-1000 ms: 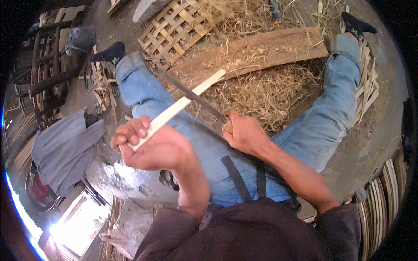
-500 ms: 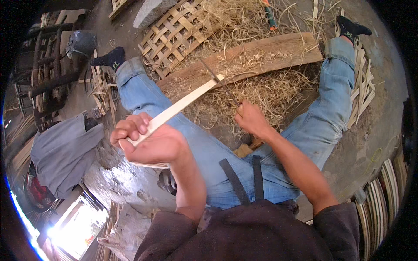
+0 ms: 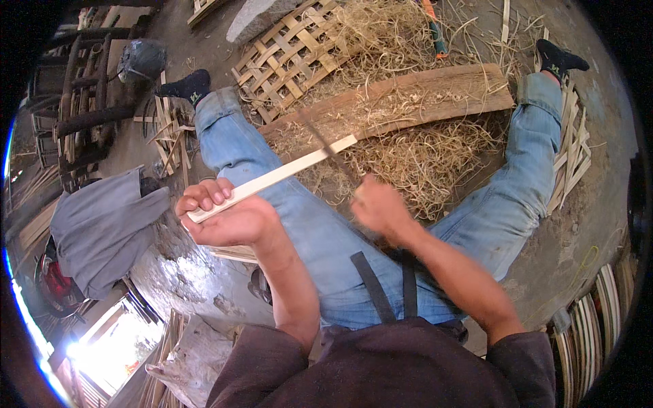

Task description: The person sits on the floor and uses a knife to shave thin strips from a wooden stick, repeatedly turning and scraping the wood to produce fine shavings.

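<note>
— Bamboo, pale and flat: that is the strip (image 3: 272,178) the left hand (image 3: 224,216) has its fingers curled tight around at the near end. It slants up and to the right, above the left thigh of the blue jeans (image 3: 320,231), and its far tip sits over the wooden plank (image 3: 435,102).

— And the right hand (image 3: 381,207)? It looks smeared from where I stand.

— Blurred, yes. It is closed into a fist, and a thin dark blade (image 3: 326,146) runs up from it and crosses the strip close to the tip. The handle is hidden inside the fist, so I cannot tell how the fingers sit on it.

— Does the blade touch the strip?

— They cross at the same spot, but I cannot tell whether the edge bites in or only lies against it.

— What lies about the legs?

— Straw-coloured shavings (image 3: 422,160), a thick tangled heap between the knees and piled over the plank. Beyond the plank lies a woven bamboo mat (image 3: 292,54), an open lattice, flat on the ground. More split slats (image 3: 575,156) lie under the right leg.

— And off to the left?

— A grey cloth (image 3: 102,224) slumped over something low, well apart from both hands, and a dark bundle (image 3: 141,60) farther back near the left foot in its black sock (image 3: 187,87).
</note>
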Action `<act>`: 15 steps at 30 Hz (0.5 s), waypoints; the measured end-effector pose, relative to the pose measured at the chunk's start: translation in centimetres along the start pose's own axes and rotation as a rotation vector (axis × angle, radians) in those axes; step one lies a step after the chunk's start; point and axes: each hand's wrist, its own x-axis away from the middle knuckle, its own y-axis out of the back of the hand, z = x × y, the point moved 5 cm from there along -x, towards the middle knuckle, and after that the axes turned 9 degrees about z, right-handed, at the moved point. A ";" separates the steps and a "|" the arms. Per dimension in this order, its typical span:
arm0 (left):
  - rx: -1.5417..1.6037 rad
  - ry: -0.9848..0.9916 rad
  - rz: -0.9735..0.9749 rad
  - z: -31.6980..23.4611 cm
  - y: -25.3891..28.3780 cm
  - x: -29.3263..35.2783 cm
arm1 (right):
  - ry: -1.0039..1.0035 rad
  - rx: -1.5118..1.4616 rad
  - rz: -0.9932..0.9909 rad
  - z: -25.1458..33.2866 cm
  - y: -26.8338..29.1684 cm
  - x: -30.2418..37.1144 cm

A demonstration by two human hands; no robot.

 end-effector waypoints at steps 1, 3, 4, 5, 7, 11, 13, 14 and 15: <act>0.030 0.018 0.017 0.1 0.0 -0.2 | -0.033 -0.090 -0.011 1.7 -0.2 1.1; 0.030 0.037 0.025 0.0 0.0 -0.2 | 0.190 -0.282 -0.052 5.3 -0.3 3.6; 0.007 0.037 0.016 -0.2 -0.5 0.2 | 0.201 -0.231 0.004 6.2 -0.5 4.4; -0.010 0.030 0.010 -0.3 -0.8 0.2 | 0.219 -0.175 0.053 7.4 0.2 5.1; -0.045 0.032 0.015 -0.6 -0.3 0.3 | 0.230 -0.148 0.043 6.6 0.1 5.0; -0.014 0.042 -0.055 -0.3 0.8 0.4 | -0.182 -0.030 -0.073 -4.0 0.9 -1.0; -0.033 0.013 -0.106 -0.2 1.5 0.3 | -0.014 -0.029 -0.119 -1.1 3.3 0.1; -0.075 -0.001 -0.128 -0.1 1.3 0.5 | 0.049 -0.033 -0.134 0.4 3.9 1.3; -0.117 -0.016 -0.149 -0.3 1.3 0.9 | -0.038 -0.060 -0.039 -0.3 1.3 0.8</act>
